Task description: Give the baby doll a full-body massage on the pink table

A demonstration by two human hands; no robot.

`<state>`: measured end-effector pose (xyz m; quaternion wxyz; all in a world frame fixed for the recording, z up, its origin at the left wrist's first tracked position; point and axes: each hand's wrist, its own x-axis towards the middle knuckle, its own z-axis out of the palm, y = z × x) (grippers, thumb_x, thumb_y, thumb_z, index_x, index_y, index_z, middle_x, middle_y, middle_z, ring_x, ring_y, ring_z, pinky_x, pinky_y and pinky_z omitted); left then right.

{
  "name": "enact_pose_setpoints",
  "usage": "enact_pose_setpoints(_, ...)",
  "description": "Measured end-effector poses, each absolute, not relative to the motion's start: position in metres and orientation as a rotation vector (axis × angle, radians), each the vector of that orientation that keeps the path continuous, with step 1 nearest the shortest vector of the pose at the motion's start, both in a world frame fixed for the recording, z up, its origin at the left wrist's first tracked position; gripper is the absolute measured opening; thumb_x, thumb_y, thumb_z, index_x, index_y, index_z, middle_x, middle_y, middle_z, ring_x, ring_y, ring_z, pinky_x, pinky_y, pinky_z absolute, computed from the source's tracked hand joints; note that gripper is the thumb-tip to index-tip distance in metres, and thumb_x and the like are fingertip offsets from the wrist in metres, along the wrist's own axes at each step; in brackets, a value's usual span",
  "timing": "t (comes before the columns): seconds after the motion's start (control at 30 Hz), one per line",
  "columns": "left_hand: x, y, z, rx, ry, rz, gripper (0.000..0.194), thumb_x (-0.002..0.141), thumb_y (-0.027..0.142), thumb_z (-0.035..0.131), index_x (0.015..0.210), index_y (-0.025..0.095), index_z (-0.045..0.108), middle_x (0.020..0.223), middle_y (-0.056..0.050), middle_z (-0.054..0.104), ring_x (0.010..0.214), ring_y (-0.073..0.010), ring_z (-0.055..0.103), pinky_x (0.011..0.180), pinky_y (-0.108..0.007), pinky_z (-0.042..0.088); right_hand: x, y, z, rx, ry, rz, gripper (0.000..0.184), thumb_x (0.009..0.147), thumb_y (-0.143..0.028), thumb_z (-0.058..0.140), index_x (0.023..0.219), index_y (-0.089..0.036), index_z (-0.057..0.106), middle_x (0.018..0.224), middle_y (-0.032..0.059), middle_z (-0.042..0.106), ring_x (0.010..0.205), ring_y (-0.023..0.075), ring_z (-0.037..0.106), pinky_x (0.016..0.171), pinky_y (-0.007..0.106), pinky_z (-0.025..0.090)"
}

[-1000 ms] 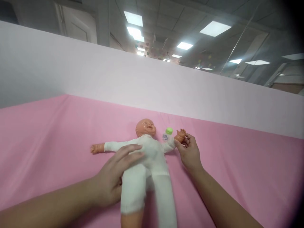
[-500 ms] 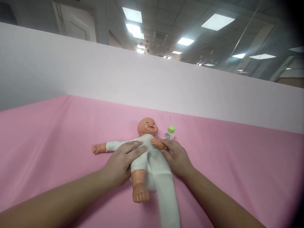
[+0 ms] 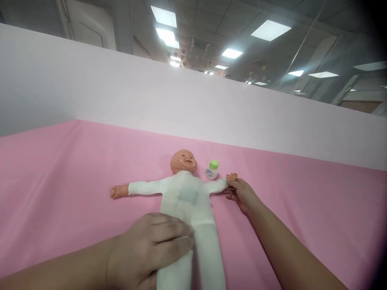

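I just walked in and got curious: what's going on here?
A person is handling a baby doll in white, on its back on a pink sheet, arms out sideways. The left hand is wrapped over one thigh; the right hand holds one arm near the wrist. A small green-capped bottle is close to the doll's head, untouched.

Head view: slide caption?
Baby doll on pink sheet, left hand on its leg, right hand holding its arm, green-capped bottle nearby.

you had a pink sheet (image 3: 302, 189) for a base, a few soft creases in it | your doll (image 3: 181, 183) lay on its back there, white outfit, arms out wide | your little green-capped bottle (image 3: 211, 172) sat just beside its head (image 3: 184, 162), kinda close
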<state>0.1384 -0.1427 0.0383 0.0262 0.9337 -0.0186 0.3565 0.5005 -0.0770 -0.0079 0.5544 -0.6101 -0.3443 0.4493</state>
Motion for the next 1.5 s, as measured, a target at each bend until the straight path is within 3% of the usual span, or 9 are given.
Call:
enact_pose_setpoints(0.23,0.135,-0.111,0.016,2.617,0.603,1.156,0.054,0.093,0.019,0.057,0.146,0.032,0.054,0.132,-0.007,0.069,0.119,-0.0279,0.067,0.101,-0.043,0.057,0.464,-0.096,-0.001,-1.489,-1.220,0.410,0.053,0.084,-0.051,0.077,0.125,-0.024,0.058,0.111,0.0068,0.076,0.094,0.0246,0.074,0.084,0.040,0.063)
enact_pose_setpoints(0.37,0.131,-0.091,0.007,2.512,0.987,0.958,0.048,0.091,0.022,0.062,0.139,0.031,0.063,0.134,-0.007,0.066,0.121,-0.0296,0.064,0.103,-0.046,0.054,0.431,-0.106,-0.002,-1.366,-1.715,0.184,0.036,0.096,-0.039,0.064,0.131,-0.029,0.065,0.127,0.0051,0.073,0.110,0.0256,0.070,0.098,0.045,0.058)
enact_pose_setpoints(0.47,0.131,-0.086,0.006,2.559,0.974,0.931,0.047,0.092,0.022,0.062,0.138,0.029,0.063,0.133,-0.008,0.066,0.119,-0.0285,0.063,0.103,-0.047,0.053,0.421,-0.106,-0.006,-1.274,-2.007,-0.018,0.037,0.098,-0.029,0.059,0.135,-0.030,0.066,0.135,0.0052,0.069,0.126,0.0278,0.061,0.111,0.049,0.048)
enact_pose_setpoints(0.7,0.136,-0.111,0.016,2.809,0.550,1.137,0.060,0.090,0.015,0.057,0.149,0.026,0.049,0.134,-0.009,0.068,0.122,-0.0274,0.061,0.106,-0.048,0.050,0.432,-0.101,-0.002,-1.369,-1.801,0.218,0.034,0.098,-0.039,0.061,0.131,-0.029,0.064,0.123,0.0055,0.073,0.109,0.0272,0.067,0.098,0.047,0.055)
enact_pose_setpoints(0.87,0.140,-0.135,0.026,2.880,0.112,0.935,0.058,0.091,0.033,0.059,0.148,0.027,0.050,0.140,-0.012,0.066,0.127,-0.0296,0.062,0.116,-0.052,0.045,0.467,-0.090,-0.005,-1.320,-1.218,0.532,0.053,0.095,-0.054,0.062,0.138,-0.024,0.052,0.117,0.0082,0.074,0.098,0.0240,0.072,0.089,0.041,0.060)
enact_pose_setpoints(0.93,0.142,-0.140,0.027,2.876,0.054,0.916,0.056,0.092,0.037,0.058,0.146,0.028,0.052,0.135,-0.012,0.069,0.123,-0.0300,0.064,0.115,-0.052,0.046,0.482,-0.085,-0.008,-1.333,-1.077,0.610,0.057,0.093,-0.054,0.065,0.138,-0.023,0.051,0.108,0.0076,0.076,0.093,0.0234,0.074,0.090,0.041,0.061)
enact_pose_setpoints(1.17,0.144,-0.131,0.020,2.776,0.191,1.030,0.054,0.093,0.032,0.061,0.146,0.026,0.055,0.135,-0.013,0.066,0.123,-0.0297,0.062,0.111,-0.051,0.049,0.499,-0.077,-0.012,-1.556,-0.970,0.775,0.045,0.083,-0.044,0.075,0.119,-0.020,0.064,0.092,0.0086,0.077,0.078,0.0248,0.074,0.062,0.036,0.062)
enact_pose_setpoints(1.33,0.140,-0.112,0.012,2.634,0.587,1.165,0.050,0.096,0.017,0.056,0.143,0.035,0.060,0.134,-0.007,0.063,0.124,-0.0253,0.058,0.106,-0.047,0.051,0.481,-0.088,-0.006,-1.550,-1.196,0.490,0.059,0.085,-0.056,0.073,0.130,-0.023,0.054,0.109,0.0098,0.077,0.091,0.0276,0.074,0.077,0.040,0.060)
enact_pose_setpoints(1.5,0.138,-0.095,0.008,2.552,0.776,0.992,0.044,0.094,0.022,0.065,0.136,0.035,0.067,0.133,-0.006,0.062,0.127,-0.0261,0.057,0.111,-0.049,0.048,0.444,-0.099,-0.005,-1.366,-1.642,0.228,0.037,0.096,-0.042,0.063,0.130,-0.028,0.064,0.131,0.0079,0.070,0.115,0.0272,0.067,0.100,0.047,0.054)
